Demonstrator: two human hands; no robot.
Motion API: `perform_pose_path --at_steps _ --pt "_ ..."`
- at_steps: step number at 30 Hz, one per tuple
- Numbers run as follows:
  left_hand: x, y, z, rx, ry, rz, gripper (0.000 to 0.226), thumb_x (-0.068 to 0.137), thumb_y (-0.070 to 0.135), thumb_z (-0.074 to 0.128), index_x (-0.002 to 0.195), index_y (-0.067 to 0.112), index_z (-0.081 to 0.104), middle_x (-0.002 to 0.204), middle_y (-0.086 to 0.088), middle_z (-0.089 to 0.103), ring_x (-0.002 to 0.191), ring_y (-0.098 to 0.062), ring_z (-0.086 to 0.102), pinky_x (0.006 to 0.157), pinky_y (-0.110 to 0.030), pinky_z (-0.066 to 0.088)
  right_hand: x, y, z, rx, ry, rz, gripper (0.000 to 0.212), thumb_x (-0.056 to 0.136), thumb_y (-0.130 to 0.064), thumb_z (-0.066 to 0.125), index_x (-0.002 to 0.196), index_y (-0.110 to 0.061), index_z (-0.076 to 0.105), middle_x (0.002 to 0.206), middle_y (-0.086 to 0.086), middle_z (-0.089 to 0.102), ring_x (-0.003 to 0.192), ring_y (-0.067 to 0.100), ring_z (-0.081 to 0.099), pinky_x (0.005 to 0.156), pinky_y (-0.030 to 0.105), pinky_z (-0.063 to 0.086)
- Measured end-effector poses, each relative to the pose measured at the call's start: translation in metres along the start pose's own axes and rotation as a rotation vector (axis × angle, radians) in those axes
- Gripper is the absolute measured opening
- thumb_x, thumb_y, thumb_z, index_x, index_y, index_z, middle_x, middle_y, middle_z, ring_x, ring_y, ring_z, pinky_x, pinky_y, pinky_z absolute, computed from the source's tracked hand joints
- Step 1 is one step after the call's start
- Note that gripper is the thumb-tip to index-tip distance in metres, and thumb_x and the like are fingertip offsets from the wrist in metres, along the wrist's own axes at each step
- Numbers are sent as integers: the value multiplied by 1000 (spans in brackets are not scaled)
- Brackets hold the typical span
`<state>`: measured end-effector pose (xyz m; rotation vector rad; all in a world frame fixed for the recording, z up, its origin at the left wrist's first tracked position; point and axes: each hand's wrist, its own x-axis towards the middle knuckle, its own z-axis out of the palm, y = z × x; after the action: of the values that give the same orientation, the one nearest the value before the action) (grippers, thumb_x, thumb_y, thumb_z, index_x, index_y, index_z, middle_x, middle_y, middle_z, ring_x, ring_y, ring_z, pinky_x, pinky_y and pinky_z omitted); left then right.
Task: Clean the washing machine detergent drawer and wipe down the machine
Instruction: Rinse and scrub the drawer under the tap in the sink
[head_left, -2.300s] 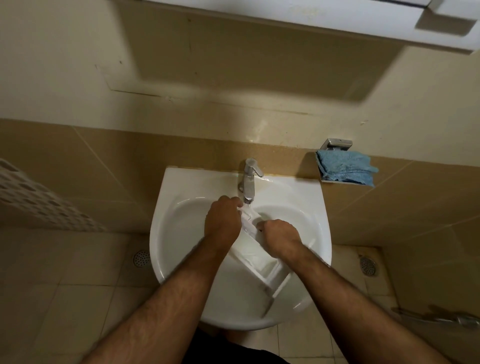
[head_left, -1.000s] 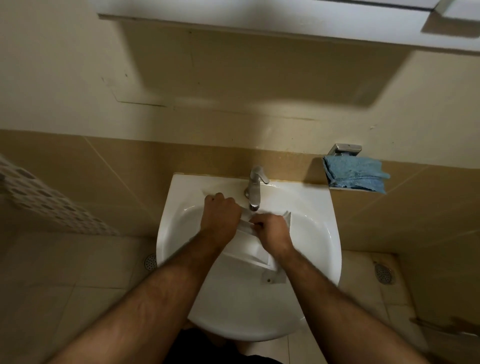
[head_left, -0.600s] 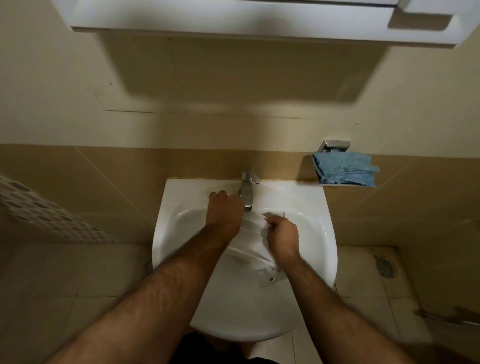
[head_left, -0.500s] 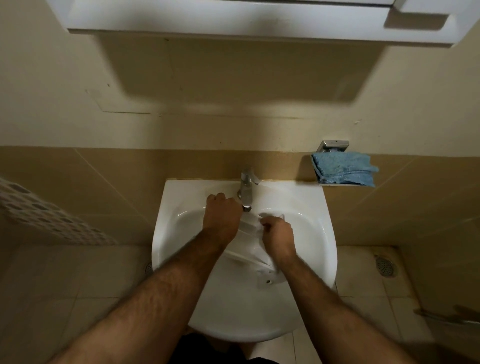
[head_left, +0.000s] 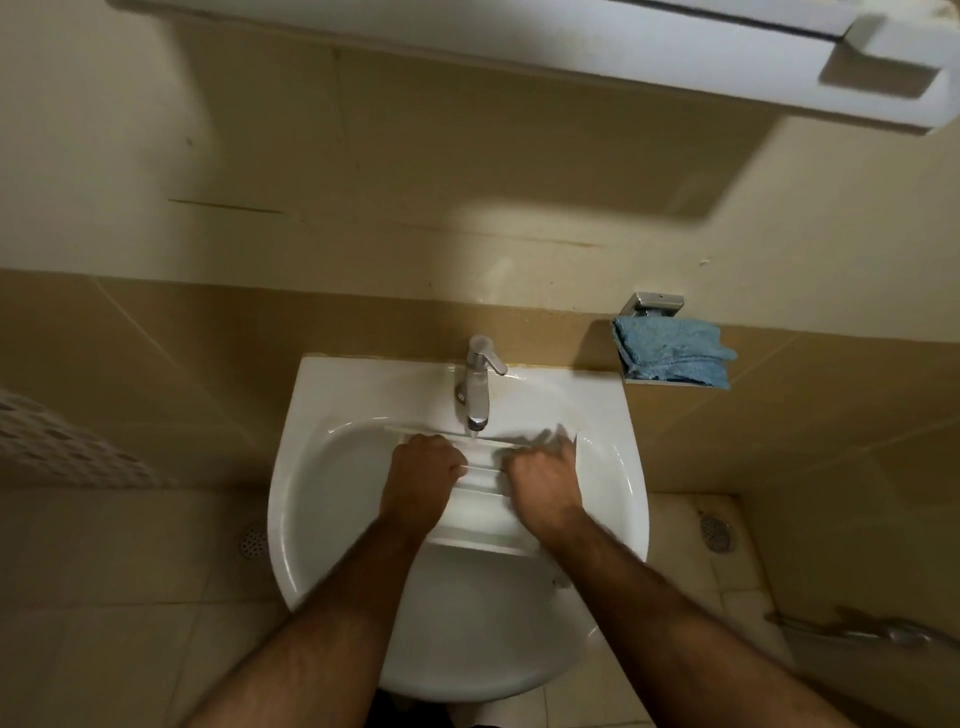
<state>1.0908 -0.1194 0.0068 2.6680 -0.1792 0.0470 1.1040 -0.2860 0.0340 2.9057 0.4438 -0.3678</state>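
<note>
The white detergent drawer (head_left: 485, 499) sits in the sink (head_left: 332, 519) under the tap (head_left: 477, 389). Left hand (head_left: 423, 478) and right hand (head_left: 543, 480) grip its sides; rigid, light plastic (likely slippery wet), best held by the walls.

blue cloth (head_left: 672, 357) on wall holder, floor drain (head_left: 716, 531), white cabinet (head_left: 571, 47)

White wall-hung sink (head_left: 311, 519) against tan tiled wall. Chrome tap (head_left: 478, 387) stands on its back ledge, spout over the bowl. White detergent drawer (head_left: 480, 512) lies inside the bowl, under the spout, its far edge near the back rim. Small wall shelf (head_left: 675, 382), right of the sink, carries a folded blue cloth (head_left: 672, 353). Tiled floor (head_left: 104, 597) below, with two drain grates.
</note>
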Motion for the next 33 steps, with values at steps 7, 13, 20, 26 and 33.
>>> perform_pose_path --at_steps 7,13,20,26,33 --pt "1 -21 15 -323 34 -113 24 81 6 57 97 10 75 104 -6 72 99 -25 63 90 -26 42 -3 -14 -13 93 -4 145 31 91 -12 46 110 -22 69 103 1 71 108 24 62 119 49 10" --pt "-26 -36 8 -266 89 -337 26 82 3 67 107 10 73 116 -10 67 110 -30 59 102 -36 41 28 -36 -28 1752 -117 504 23 95 5 42 91 -1 63 86 22 63 65 24 55 55 27 48" --pt "-38 -46 15 -292 -21 -427 29 83 9 64 111 9 71 117 -13 66 111 -30 59 101 -38 44 52 -44 -11 2277 -457 553 26 99 9 36 104 2 61 94 19 72 85 27 73 78 36 60" --pt "-27 -48 23 -258 -102 -181 22 69 10 58 83 9 75 88 -12 72 85 -35 66 85 -37 46 50 -28 -1 1348 -275 303 22 91 6 56 80 -5 72 85 16 71 83 29 68 78 30 58" --pt "-31 -43 29 -433 -156 -41 38 86 -1 56 120 9 68 130 -12 61 121 -28 54 104 -28 36 51 -46 -11 2064 -382 428 27 94 15 35 94 3 59 87 19 62 73 23 66 63 28 59"
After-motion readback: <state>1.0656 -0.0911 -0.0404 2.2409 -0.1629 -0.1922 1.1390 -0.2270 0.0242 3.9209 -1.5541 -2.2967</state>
